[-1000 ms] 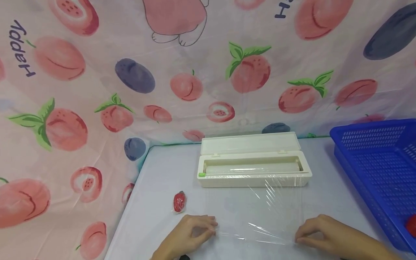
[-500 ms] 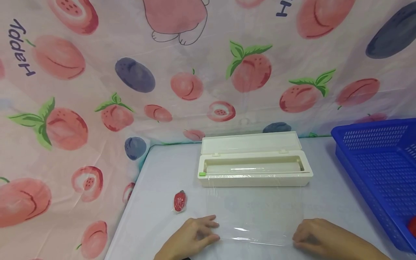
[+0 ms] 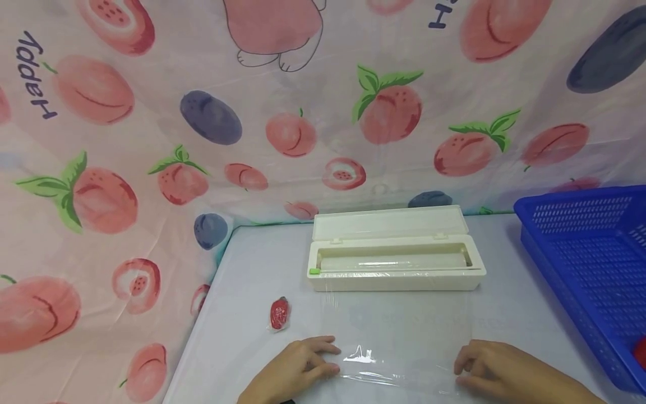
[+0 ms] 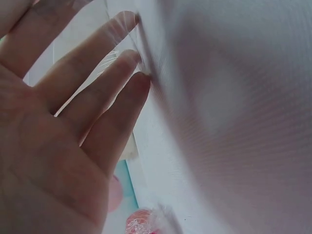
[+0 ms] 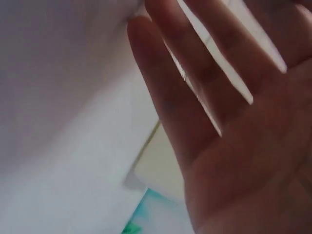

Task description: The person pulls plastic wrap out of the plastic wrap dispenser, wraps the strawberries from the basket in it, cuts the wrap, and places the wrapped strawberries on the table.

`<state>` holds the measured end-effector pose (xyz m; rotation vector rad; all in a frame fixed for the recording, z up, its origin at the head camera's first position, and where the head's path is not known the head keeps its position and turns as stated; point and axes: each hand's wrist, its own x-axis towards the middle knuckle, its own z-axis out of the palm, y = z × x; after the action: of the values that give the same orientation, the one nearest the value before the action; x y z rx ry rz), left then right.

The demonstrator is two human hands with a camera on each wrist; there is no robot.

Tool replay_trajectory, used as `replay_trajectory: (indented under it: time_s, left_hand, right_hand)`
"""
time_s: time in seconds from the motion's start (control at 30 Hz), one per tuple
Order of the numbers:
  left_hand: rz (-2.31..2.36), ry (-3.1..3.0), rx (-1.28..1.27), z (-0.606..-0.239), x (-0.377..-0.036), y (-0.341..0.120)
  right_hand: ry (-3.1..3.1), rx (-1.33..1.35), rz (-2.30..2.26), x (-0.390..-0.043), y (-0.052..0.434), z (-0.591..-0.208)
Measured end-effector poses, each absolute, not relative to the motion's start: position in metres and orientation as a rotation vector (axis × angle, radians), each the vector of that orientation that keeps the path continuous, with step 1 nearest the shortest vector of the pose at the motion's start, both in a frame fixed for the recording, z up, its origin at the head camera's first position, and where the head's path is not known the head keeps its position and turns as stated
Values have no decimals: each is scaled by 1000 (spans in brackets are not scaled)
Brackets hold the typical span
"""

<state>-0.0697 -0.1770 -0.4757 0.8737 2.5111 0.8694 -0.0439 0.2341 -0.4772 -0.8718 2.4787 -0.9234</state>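
Note:
A sheet of clear plastic wrap (image 3: 393, 336) runs from the roll (image 3: 393, 262) in the white wrap dispenser (image 3: 396, 281) toward me and lies low over the table. My left hand (image 3: 298, 367) is at the sheet's near left corner, fingers spread and nearly straight. In the left wrist view its fingertips (image 4: 141, 80) touch down on the table by the film's edge. At the near right corner is my right hand (image 3: 497, 367), fingers loosely bent and apart from each other in the right wrist view. Neither hand grips the film.
The dispenser's lid (image 3: 388, 223) stands raised at the back, and a green slider (image 3: 314, 271) sits at its left end. A small red wrapped item (image 3: 279, 313) lies on the left. A blue plastic basket (image 3: 560, 303) with something red inside stands on the right.
A second ago both hands pinched the near corners of the film, holding it taut. The film has since come down flatter, the fingers have loosened, and both hands sit slightly lower.

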Motion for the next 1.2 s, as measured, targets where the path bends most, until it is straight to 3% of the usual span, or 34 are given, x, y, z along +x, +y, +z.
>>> replay_trajectory:
  time_s: [0.37, 0.77, 1.2]
  left_hand:
    - [883, 2526, 1029, -478, -68, -179]
    - [843, 2713, 911, -484, -65, -177]
    - [614, 2779, 967, -490, -66, -174]
  right_hand:
    - [2773, -766, -607, -38, 207, -484]
    - [2820, -940, -655, -34, 211, -489]
    - [2836, -1017, -676, -33, 216, -491]
